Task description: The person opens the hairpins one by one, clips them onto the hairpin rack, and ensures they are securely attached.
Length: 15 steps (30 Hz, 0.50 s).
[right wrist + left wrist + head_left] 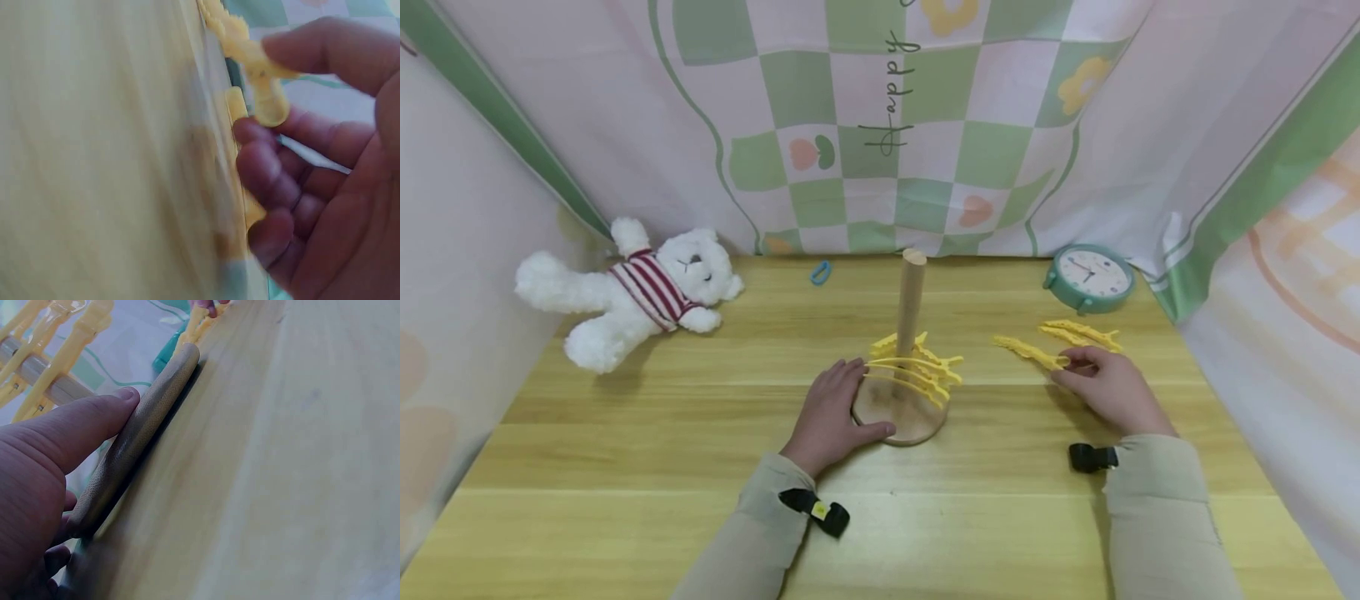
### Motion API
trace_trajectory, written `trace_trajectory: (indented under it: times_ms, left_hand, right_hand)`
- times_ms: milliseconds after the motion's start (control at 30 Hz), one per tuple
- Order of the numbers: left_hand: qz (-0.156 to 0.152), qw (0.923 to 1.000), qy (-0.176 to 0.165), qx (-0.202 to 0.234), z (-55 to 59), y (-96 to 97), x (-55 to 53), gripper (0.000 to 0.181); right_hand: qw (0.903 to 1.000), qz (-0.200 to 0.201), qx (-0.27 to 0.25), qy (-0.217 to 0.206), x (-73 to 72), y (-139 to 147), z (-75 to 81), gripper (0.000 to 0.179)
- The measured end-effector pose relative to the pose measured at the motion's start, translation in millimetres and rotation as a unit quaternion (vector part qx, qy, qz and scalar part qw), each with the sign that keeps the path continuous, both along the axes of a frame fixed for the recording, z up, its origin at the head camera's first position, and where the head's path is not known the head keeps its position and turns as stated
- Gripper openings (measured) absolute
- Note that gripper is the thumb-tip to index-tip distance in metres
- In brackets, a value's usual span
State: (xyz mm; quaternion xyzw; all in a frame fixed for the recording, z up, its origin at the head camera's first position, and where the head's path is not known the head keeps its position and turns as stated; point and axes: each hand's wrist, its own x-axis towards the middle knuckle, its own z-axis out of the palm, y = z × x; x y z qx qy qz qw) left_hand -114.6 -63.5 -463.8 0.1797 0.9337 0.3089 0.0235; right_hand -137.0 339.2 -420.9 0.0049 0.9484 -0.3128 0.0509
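Note:
A round-based wooden stand (pixel 912 292) rises upright from the table. Several yellow banana hair clips (pixel 925 379) hang around its post, low down near the base. My left hand (pixel 835 417) grips the left side of the base, and in the left wrist view the thumb (pixel 103 415) presses on the rim. To the right, my right hand (pixel 1108 387) pinches the end of another yellow banana hair clip (pixel 1026 350) between thumb and forefinger. That clip's forked end (pixel 265 94) shows at the fingertips in the right wrist view. More yellow clips (pixel 1078 333) lie just behind this hand.
A white teddy bear (pixel 651 279) in a striped shirt lies at the back left. Near the back edge is a small blue ring-shaped piece (pixel 821 272). A green round clock (pixel 1090 277) lies at the back right. A patterned curtain (pixel 865 108) hangs behind the wooden table (pixel 662 467).

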Motion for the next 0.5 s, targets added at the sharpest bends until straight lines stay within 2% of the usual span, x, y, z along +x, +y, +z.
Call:
trace_trajectory:
  times_ms: [333, 500]
  left_hand:
    - [0.002, 1.0000, -0.005, 0.000, -0.6, 1.2, 0.1, 0.095]
    - [0.004, 1.0000, -0.007, -0.001, 1.9, 0.6, 0.9, 0.096]
  right_hand:
    - [0.9934, -0.030, -0.071, 0.085, 6.2, -22.0, 14.6, 0.042]
    - [0.9883, -0.023, -0.097, 0.115, 10.9, -34.4, 27.6, 0.035]
